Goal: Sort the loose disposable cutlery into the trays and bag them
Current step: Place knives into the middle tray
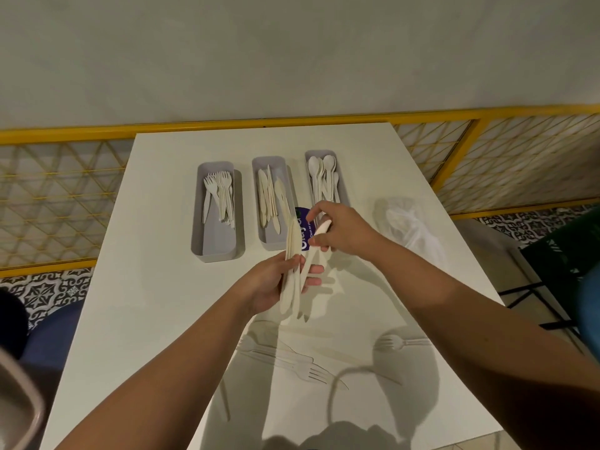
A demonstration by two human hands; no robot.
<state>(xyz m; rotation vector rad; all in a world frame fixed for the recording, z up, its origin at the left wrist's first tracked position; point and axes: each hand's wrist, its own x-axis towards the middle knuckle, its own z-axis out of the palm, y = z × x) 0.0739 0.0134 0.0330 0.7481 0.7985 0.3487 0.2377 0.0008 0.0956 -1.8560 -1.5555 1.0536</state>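
Observation:
Three grey trays stand in a row on the white table (136, 303): the left tray (216, 245) holds forks, the middle tray (271, 240) knives, the right tray (342, 190) spoons. My left hand (276, 284) grips a bunch of cream knives (292, 254), upright, just in front of the middle tray. My right hand (341, 232) pinches the upper end of one more knife (319, 230), whose lower end rests against the bunch. Loose forks (302, 365) and knives (344, 354) lie on the table near me.
A clear plastic bag (412, 225) lies right of the trays. A purple label (305, 232) sits between the middle and right trays. A yellow mesh railing (487, 157) runs behind the table. A dark chair (558, 258) stands at the right.

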